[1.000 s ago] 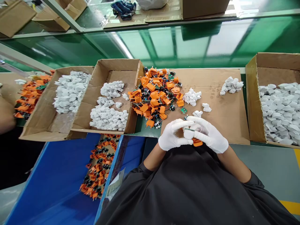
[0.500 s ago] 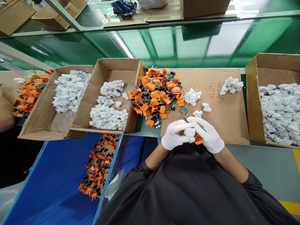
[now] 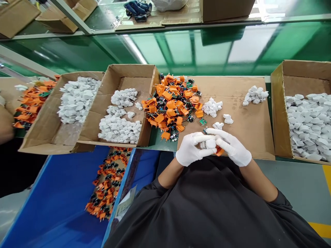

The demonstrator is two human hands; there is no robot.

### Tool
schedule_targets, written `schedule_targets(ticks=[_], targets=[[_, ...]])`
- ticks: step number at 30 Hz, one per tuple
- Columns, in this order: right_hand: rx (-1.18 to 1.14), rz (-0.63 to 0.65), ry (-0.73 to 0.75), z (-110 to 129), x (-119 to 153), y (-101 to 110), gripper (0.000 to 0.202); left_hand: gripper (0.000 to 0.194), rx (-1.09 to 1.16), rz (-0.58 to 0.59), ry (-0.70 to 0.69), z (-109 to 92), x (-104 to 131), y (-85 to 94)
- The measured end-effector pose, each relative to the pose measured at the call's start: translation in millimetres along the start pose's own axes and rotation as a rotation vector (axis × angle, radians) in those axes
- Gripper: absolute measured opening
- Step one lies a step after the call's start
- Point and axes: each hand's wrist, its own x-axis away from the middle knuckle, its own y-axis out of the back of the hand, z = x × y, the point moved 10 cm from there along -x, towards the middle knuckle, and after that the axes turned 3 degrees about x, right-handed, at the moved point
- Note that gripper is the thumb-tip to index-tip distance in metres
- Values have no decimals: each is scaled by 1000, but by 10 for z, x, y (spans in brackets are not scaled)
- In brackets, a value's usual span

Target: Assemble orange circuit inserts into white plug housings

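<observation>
My left hand (image 3: 188, 151), in a white glove, is closed with fingers and thumb around a rounded white putty-like lump (image 3: 210, 144). A narrow grey band shows at the lump's left side. My right hand (image 3: 236, 148), gloved too, meets it from the right and grips an orange plug housing (image 3: 219, 151), mostly covered by the fingers. Lump and housing are close together; whether they touch is hidden. Just beyond my fingertips lie small white lumps (image 3: 218, 125) and a little green circuit board (image 3: 203, 122). A heap of orange plugs with wired boards (image 3: 170, 103) is to the left.
Two cardboard boxes of white pieces (image 3: 151, 134) (image 3: 38, 146) stand left, another box (image 3: 278, 113) right. A cardboard sheet (image 3: 248, 134) bears more white lumps (image 3: 255, 95). Below left, a blue bin (image 3: 64, 193) holds orange plugs. Another person's arm (image 3: 5, 125) is at far left.
My hands have spread slightly apart. The white lump has turned, showing a grey band, and less of the orange housing is visible. The other person's arm at far left has shifted.
</observation>
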Motion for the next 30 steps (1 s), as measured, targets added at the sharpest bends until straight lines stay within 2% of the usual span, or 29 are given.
schedule_targets(ticks=[4, 7, 10, 16, 20, 24, 30], targets=[[127, 89, 23, 2, -16, -44, 67, 15, -166, 29, -56, -146, -33, 20], [303, 24, 14, -22, -29, -16, 62, 14, -253, 94, -76, -196, -39, -45], [368, -26, -1, -30, -25, 1, 51, 15, -356, 122, -115, -209, -21, -93], [202, 17, 31, 4, -2, -37, 50, 14, -371, 53, -236, -226, 64, -85], [110, -30, 0, -25, -4, 0, 41, 21, -325, 15, -279, -224, 90, -69], [-30, 63, -3, 2, -10, -105, 47, 29, -286, 33, -329, -244, 103, -91], [-142, 47, -59, -20, -30, -99, 41, 25, -368, 52, -340, -243, 119, -122]])
